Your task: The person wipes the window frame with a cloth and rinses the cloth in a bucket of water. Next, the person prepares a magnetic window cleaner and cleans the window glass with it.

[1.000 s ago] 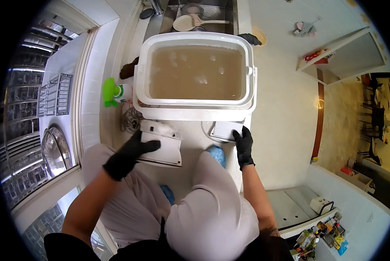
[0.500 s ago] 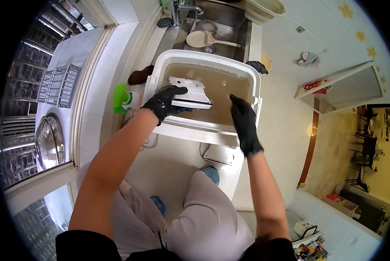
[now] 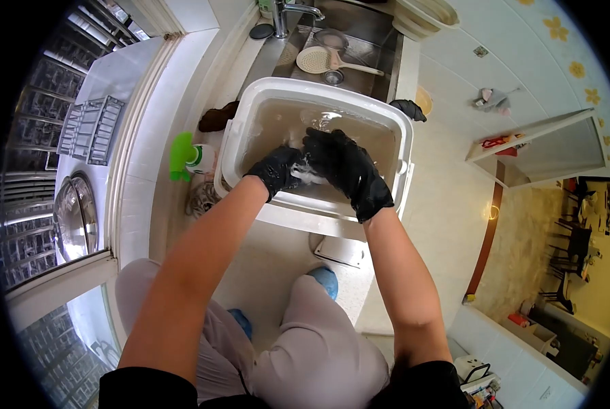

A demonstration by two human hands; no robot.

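Observation:
A white tub [image 3: 232,140] of murky water stands in front of me, and both my hands wear black gloves. My left hand [image 3: 277,170] dips into the water near the tub's front left, closed on a white plastic piece [image 3: 307,173], most of which is under water or behind my gloves. Over the same spot, my right hand [image 3: 346,167] has its fingers stretched out toward my left hand, apparently touching or almost touching the piece. The water around the hands is disturbed.
Behind the tub, a sink [image 3: 366,51] with a faucet [image 3: 281,19] holds a skimmer [image 3: 315,60]. A green spray bottle [image 3: 182,157] stands at the left. To the right lies a black cloth-like item [image 3: 408,109]. A white panel [image 3: 340,251] is below the tub.
My left hand has lowered the white plastic piece from above the water into it. My right hand has moved left and now meets my left hand over the piece.

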